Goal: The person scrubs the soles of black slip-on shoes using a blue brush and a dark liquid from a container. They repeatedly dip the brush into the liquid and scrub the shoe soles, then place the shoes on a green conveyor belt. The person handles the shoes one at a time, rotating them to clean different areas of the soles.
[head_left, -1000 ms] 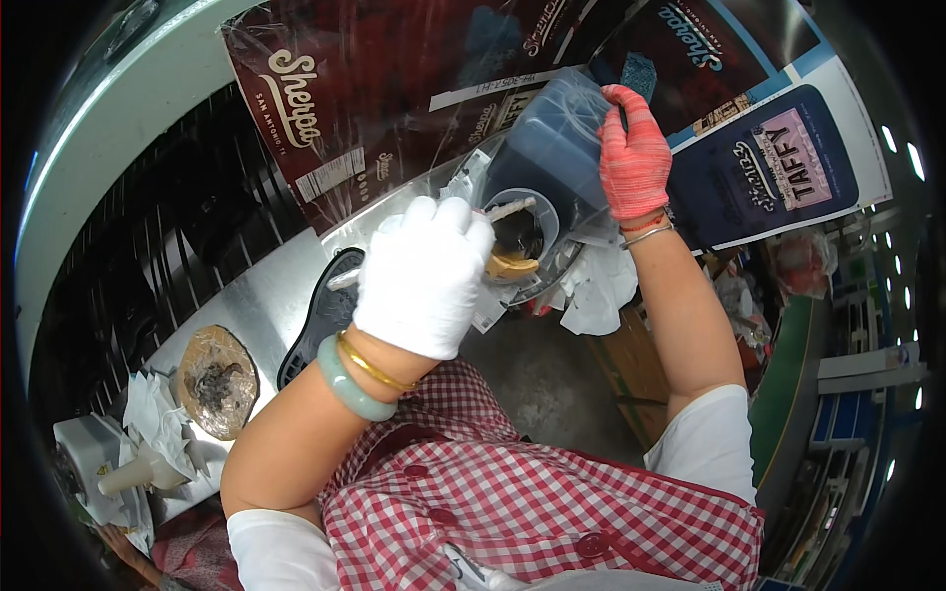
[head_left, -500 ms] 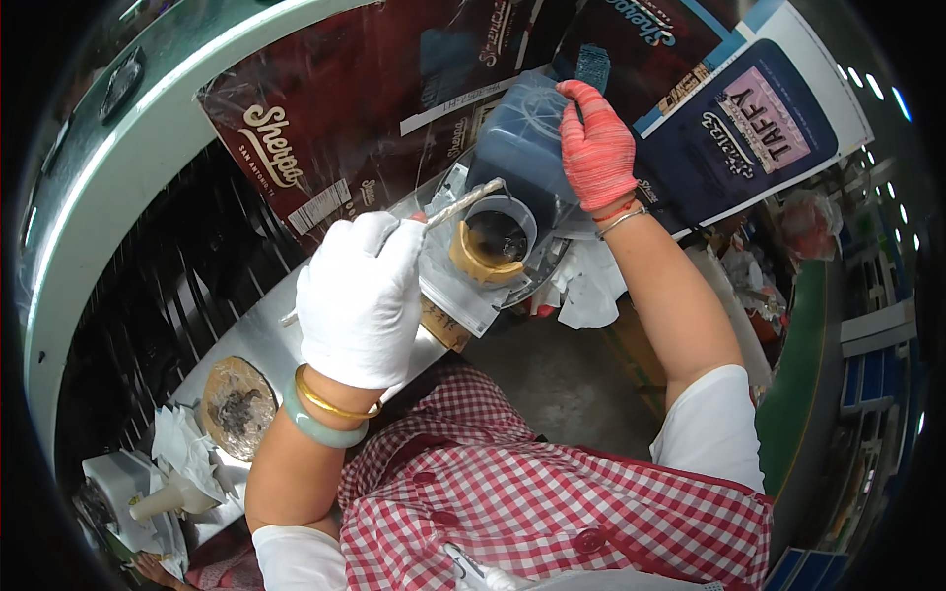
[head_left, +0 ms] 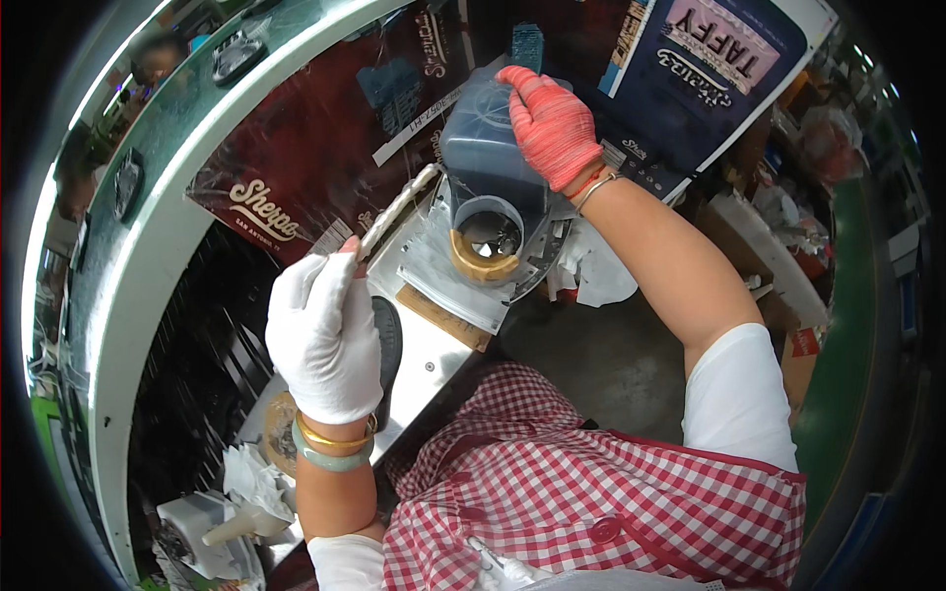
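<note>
A pale curved frame [head_left: 113, 414] sweeps along the far left of the bluish translucent container, the landmark for all positions given here. The red-and-white checked apron [head_left: 591, 483] occupies the area below the container. A dark red printed sheet [head_left: 305, 148], glossy and creased, extends to the container's left; a navy printed panel [head_left: 709, 118] stands to its right. The bright metal bench [head_left: 424, 364] runs below and to the left of it. The container [head_left: 488, 128] itself is dark toward its lower part.

The left hand [head_left: 325, 345], in a white glove, is below and left of the container, its fingers together and clamped on a pale rod. The right hand [head_left: 557, 133], in a coral-red glove, lies against the container's upper right, fingertips touching its upper end; whether they grip it cannot be told. Below and left of the container, a black shoe sole [head_left: 390, 345] lies just beside the white glove. A round cup [head_left: 490, 205] of dark, reflecting contents sits directly below the container, a tan band [head_left: 478, 264] around its near side. The rod [head_left: 399, 209] slants upward, its far end just left of the container.
</note>
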`<action>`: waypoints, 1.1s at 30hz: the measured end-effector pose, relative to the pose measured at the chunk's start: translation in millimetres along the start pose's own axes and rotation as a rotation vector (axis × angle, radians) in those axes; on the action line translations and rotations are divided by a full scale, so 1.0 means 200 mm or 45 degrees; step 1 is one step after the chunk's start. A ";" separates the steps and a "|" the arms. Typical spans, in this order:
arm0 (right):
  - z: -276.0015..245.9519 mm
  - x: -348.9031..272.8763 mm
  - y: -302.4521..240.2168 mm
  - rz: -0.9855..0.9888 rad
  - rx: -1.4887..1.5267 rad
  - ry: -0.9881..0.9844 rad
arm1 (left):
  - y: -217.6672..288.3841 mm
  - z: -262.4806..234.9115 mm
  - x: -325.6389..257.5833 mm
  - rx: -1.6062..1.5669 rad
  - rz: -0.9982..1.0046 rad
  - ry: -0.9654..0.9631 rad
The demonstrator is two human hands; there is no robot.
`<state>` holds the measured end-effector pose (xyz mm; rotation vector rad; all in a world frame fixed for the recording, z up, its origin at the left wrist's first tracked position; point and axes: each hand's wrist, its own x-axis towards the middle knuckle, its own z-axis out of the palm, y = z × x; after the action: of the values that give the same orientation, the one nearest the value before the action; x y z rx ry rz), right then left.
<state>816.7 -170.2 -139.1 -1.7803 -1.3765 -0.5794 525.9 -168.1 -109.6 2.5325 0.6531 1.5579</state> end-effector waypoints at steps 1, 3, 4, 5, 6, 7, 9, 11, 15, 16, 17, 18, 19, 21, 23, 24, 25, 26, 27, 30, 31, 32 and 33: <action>0.00 0.00 0.01 0.001 -0.011 -0.003 | 0.00 -0.01 0.01 -0.014 -0.004 0.002; 0.00 0.01 0.00 0.043 -0.001 -0.045 | 0.01 -0.04 0.02 -0.047 -0.014 0.006; -0.01 0.01 0.01 0.064 0.005 -0.066 | 0.01 -0.05 0.04 -0.063 -0.019 0.007; -0.01 0.01 0.01 0.040 0.007 -0.048 | 0.01 -0.06 0.04 -0.052 -0.009 0.022; 0.00 0.00 0.02 0.017 0.010 -0.030 | 0.00 -0.07 0.04 -0.030 -0.013 0.021; 0.01 0.00 0.03 -0.007 0.013 -0.012 | -0.01 -0.09 0.04 -0.006 -0.017 0.021; 0.00 0.00 0.02 0.020 0.017 -0.035 | -0.01 -0.13 0.04 0.030 -0.044 -0.006; 0.01 0.00 0.01 0.009 0.020 -0.012 | -0.06 -0.18 0.00 0.020 -0.054 -0.011; 0.05 0.00 0.04 -0.075 0.035 0.062 | -0.18 -0.35 -0.19 0.054 -0.250 -0.081; 0.03 0.01 0.04 -0.076 0.070 0.043 | -0.21 -0.40 -0.25 0.069 -0.312 -0.110; 0.04 0.00 0.05 -0.119 0.087 0.072 | -0.24 -0.44 -0.31 0.093 -0.387 -0.086; 0.05 0.00 0.07 -0.156 0.114 0.103 | -0.28 -0.51 -0.39 0.124 -0.507 -0.133; 0.04 0.00 0.08 -0.149 0.089 0.091 | -0.32 -0.56 -0.47 0.145 -0.579 -0.135; 0.04 0.01 0.08 -0.131 0.100 0.086 | -0.36 -0.68 -0.64 0.154 -0.759 -0.109; 0.04 0.01 0.07 -0.102 0.133 0.091 | -0.38 -0.77 -0.79 0.211 -0.890 -0.084; 0.05 0.01 0.08 -0.084 0.154 0.079 | -0.37 -0.82 -0.86 0.254 -0.949 -0.075; 0.05 0.01 0.08 -0.057 0.147 0.044 | -0.38 -0.86 -0.96 0.279 -0.981 -0.040; 0.06 0.02 0.10 -0.030 0.130 0.012 | -0.39 -0.90 -1.04 0.295 -1.010 -0.005; 0.07 0.01 0.11 0.011 0.173 0.010 | -0.37 -0.91 -1.07 0.293 -1.119 0.013; 0.02 0.00 0.04 0.281 0.296 -0.121 | -0.33 -0.94 -1.20 -0.019 -1.654 0.245; 0.03 -0.02 0.04 0.091 0.274 -0.006 | -0.29 -0.93 -1.18 -0.207 -1.706 0.337; 0.03 -0.04 0.04 -0.093 0.253 0.123 | -0.26 -0.93 -1.18 -0.367 -1.719 0.408; 0.03 -0.08 -0.02 -0.121 0.368 0.122 | -0.25 -0.93 -1.19 -0.482 -1.730 0.456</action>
<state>808.1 -174.1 -152.7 -1.4463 -1.4064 -0.4816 256.4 -245.0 -233.6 0.9720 1.4643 1.2895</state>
